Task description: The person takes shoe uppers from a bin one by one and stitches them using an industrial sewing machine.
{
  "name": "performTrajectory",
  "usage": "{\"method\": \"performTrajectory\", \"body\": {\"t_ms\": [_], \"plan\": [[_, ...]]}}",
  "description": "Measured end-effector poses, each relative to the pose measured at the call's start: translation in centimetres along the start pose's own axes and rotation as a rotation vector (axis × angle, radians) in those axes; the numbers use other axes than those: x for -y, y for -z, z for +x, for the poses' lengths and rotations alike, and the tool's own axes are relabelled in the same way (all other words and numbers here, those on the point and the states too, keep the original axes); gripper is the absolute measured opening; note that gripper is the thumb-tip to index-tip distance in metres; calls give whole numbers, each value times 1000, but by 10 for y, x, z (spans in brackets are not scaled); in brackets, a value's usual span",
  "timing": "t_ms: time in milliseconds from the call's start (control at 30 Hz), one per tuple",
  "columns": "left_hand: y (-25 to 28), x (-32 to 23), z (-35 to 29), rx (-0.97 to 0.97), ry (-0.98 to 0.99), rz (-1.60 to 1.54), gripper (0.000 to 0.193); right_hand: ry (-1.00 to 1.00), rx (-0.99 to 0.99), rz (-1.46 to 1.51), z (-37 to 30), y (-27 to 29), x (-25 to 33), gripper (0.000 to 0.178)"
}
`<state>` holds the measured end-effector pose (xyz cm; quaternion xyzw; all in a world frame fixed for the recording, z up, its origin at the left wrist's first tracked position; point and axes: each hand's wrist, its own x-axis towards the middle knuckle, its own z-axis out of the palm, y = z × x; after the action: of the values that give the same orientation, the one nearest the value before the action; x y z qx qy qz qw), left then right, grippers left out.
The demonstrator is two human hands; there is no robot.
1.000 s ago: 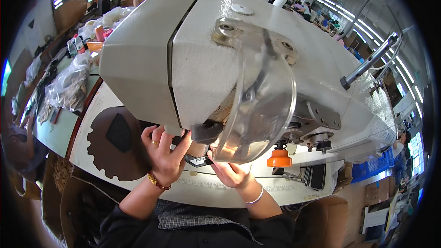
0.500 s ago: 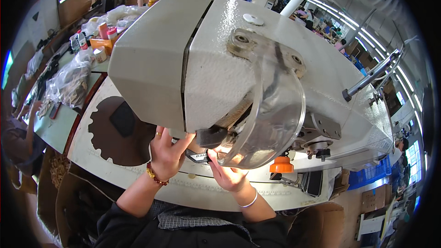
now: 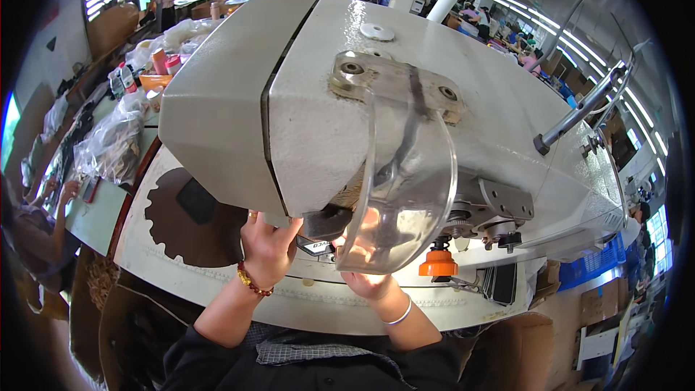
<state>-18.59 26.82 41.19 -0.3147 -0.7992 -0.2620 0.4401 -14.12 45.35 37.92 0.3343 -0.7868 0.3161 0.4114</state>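
Note:
Both hands reach beneath the head of a pale grey industrial sewing machine (image 3: 217, 94). My left hand (image 3: 268, 250) has its thumb apart from the fingers, whose tips disappear under the casing. A black patch with white lettering (image 3: 316, 247) lies between my hands, partly covered by the machine. My right hand (image 3: 369, 284) is at the patch's right edge, its fingers pinched there and seen blurrily through a curved clear guard (image 3: 413, 174). The needle area is hidden by the casing.
Left of my hands, a dark brown notched disc (image 3: 170, 221) lies on the white table (image 3: 289, 304), bearing a black shape (image 3: 195, 201). An orange knob (image 3: 439, 264) hangs right of the guard, near dark flat pieces (image 3: 499, 284). Plastic bags (image 3: 112, 141) crowd the left bench.
My right hand has shifted slightly right and farther behind the clear guard. The view has moved a little, and the patch shows less between my hands.

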Motion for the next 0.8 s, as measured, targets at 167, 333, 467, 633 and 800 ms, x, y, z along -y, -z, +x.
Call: {"method": "performTrajectory", "body": {"t_ms": [167, 333, 467, 633, 800], "plan": [[-12, 12, -18, 55, 117, -219, 42, -534, 28, 1000, -19, -7, -5, 42], [-11, 13, -14, 135, 163, -187, 42, -638, 161, 895, -18, -6, -9, 42], [-10, 10, -9, 94, 119, -161, 42, -606, -80, 1252, -8, -6, -8, 43], [-24, 23, -21, 53, 112, -119, 37, -682, 59, 350, 4, -1, -3, 35], [-20, 12, -6, 53, 172, -126, 33, -818, -305, 1441, -6, -7, -6, 35]]}}
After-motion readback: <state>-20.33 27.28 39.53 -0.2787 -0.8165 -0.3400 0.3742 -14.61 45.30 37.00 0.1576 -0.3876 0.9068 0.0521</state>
